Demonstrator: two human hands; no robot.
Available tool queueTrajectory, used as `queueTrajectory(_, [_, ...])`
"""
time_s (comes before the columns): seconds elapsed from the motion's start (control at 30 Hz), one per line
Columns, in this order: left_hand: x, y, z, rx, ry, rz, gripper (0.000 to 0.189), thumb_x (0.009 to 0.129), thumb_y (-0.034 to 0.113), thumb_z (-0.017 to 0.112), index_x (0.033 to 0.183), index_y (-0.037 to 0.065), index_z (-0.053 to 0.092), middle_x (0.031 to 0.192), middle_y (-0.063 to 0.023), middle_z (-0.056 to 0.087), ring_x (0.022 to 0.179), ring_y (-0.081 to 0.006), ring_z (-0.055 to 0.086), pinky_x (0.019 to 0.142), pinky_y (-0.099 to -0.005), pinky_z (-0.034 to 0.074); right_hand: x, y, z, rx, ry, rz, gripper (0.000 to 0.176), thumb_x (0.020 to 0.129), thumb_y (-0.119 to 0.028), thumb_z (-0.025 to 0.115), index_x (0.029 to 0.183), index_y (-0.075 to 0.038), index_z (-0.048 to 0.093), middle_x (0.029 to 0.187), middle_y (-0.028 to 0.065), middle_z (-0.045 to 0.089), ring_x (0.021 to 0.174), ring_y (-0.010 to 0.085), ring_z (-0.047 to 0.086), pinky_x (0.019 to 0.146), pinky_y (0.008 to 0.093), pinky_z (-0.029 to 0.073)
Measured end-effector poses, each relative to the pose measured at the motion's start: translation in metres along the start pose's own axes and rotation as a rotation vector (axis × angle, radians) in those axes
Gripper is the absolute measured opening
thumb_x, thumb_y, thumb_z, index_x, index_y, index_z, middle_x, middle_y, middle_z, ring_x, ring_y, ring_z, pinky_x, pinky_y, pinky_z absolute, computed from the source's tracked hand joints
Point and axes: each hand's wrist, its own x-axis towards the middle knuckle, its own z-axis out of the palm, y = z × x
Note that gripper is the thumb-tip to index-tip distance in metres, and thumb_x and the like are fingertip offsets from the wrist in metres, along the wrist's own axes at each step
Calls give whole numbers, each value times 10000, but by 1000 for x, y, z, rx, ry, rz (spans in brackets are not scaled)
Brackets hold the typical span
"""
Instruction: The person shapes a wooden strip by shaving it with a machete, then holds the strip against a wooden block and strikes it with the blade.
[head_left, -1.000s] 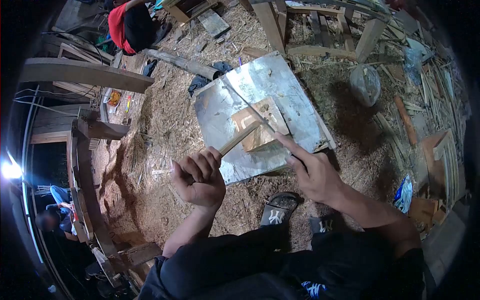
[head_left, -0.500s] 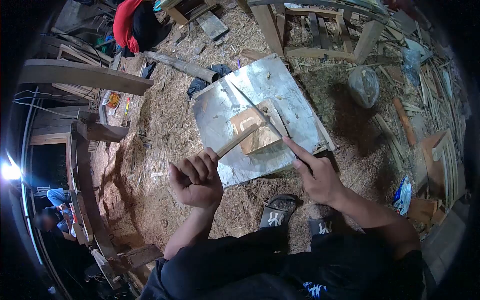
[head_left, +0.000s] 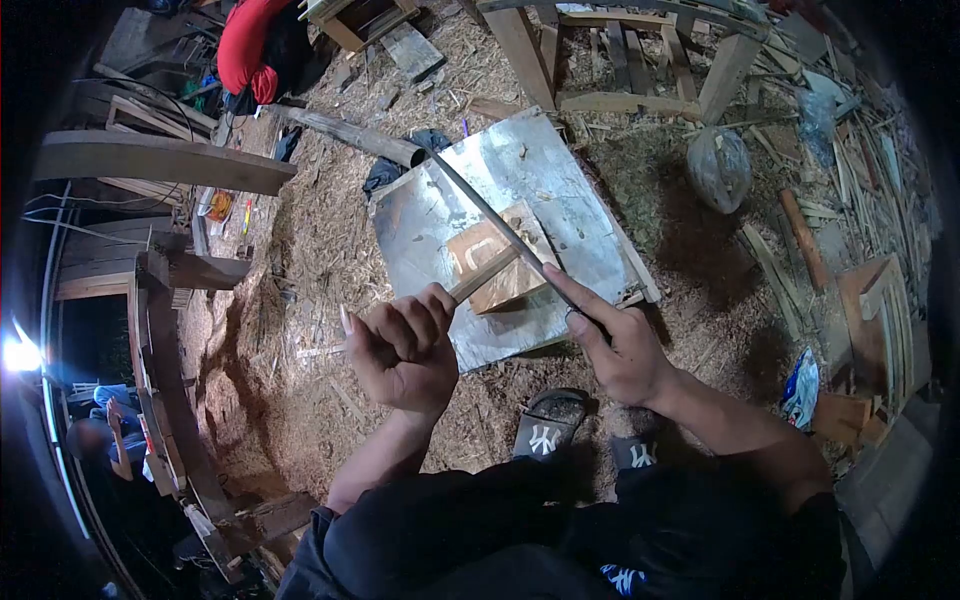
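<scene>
My left hand [head_left: 405, 350] is closed round one end of a wooden stick [head_left: 482, 277], which slants up to the right. In my right hand [head_left: 628, 355] is a long, dark, narrow blade [head_left: 475, 199], gripped at its near end with the index finger stretched along it. Whether it is a knife or a file I cannot make out. The blade crosses the stick's far end. Below them a pale wooden block [head_left: 512, 290] sits on a flat, greyish-white board [head_left: 590, 205] on the ground.
Wood shavings cover the ground around my sandals [head_left: 552, 425]. A wooden frame [head_left: 640, 102] stands at the back right, near a clear plastic bag [head_left: 719, 170]. A log [head_left: 350, 132] lies behind the board. One person in red [head_left: 243, 50] crouches at the back left; another person [head_left: 115, 450] is at lower left.
My left hand has shifted slightly right and its wrist has turned. The blade has slid up and left across the stick, its far tip now beyond the board's back edge.
</scene>
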Motion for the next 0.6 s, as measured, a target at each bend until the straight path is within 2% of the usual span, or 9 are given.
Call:
queueTrajectory(0.07, [4, 1, 4, -9, 29, -10, 564, 1033, 411, 225, 544, 132, 261, 453, -7, 227, 438, -169, 176, 547, -363, 275, 3, -1, -4, -11, -42, 58, 490, 1016, -165, 434, 1497, -106, 365, 1048, 248, 693, 523, 150, 619, 598, 340, 535])
queueTrajectory(0.13, [6, 2, 8, 17, 59, -48, 560, 1034, 409, 234, 535, 156, 248, 450, 4, 188, 444, -168, 181, 600, -371, 302, 5, -6, -6, -9, 15, -104, 490, 1014, -143, 433, 1496, -100, 361, 1055, 251, 689, 540, 155, 633, 587, 343, 536])
queueTrajectory(0.17, [7, 2, 8, 18, 61, -51, 560, 1034, 409, 234, 535, 156, 248, 450, 4, 188, 444, -168, 181, 600, -371, 302, 8, -6, -4, -7, 13, -101, 490, 1014, -143, 433, 1496, -100, 361, 1055, 251, 689, 540, 155, 633, 587, 343, 536])
queueTrajectory(0.23, [7, 1, 8, 26, -4, -30, 549, 1034, 400, 238, 541, 160, 250, 454, 0, 189, 443, -171, 181, 590, -368, 286, 15, -3, 3, -7, 267, -463, 489, 1014, -127, 437, 1496, -101, 363, 905, 216, 707, 496, 129, 576, 522, 333, 499])
queueTrajectory(0.37, [10, 0, 14, -3, 24, -39, 542, 1031, 395, 248, 539, 167, 248, 456, 4, 182, 444, -167, 174, 584, -360, 281, 11, 14, 14, -48, 188, -382, 493, 1009, -123, 453, 1493, -88, 365, 771, 198, 682, 485, 131, 555, 484, 334, 470])
queueTrajectory(0.43, [11, -2, 13, 8, 35, -40, 540, 1025, 404, 261, 539, 170, 244, 459, 11, 174, 450, -160, 166, 577, -352, 274, 9, 15, 13, -123, 53, -119, 494, 1006, -128, 472, 1490, -98, 377, 660, 178, 645, 479, 143, 566, 467, 330, 455])
queueTrajectory(0.47, [11, -2, 14, 6, 28, -41, 540, 1025, 404, 261, 539, 170, 244, 459, 11, 174, 450, -160, 166, 577, -352, 274, 8, 13, 11, -124, 60, -119, 494, 1006, -128, 472, 1490, -98, 377, 660, 178, 645, 479, 143, 566, 467, 330, 455])
queueTrajectory(0.53, [10, 0, 17, 34, 50, -57, 542, 1019, 420, 271, 539, 170, 244, 459, 15, 172, 453, -153, 163, 575, -351, 278, 6, 1, 4, -35, 12, -47, 501, 1006, -135, 483, 1496, -129, 376, 553, 138, 589, 458, 149, 564, 466, 323, 453])
queueTrajectory(0.6, [9, -3, 16, 47, 40, -39, 550, 1015, 436, 278, 534, 172, 253, 444, 7, 188, 442, -155, 178, 579, -358, 291, 9, 8, 8, -48, 142, -272, 508, 1021, -154, 473, 1513, -163, 349, 590, 137, 620, 444, 144, 546, 464, 322, 454])
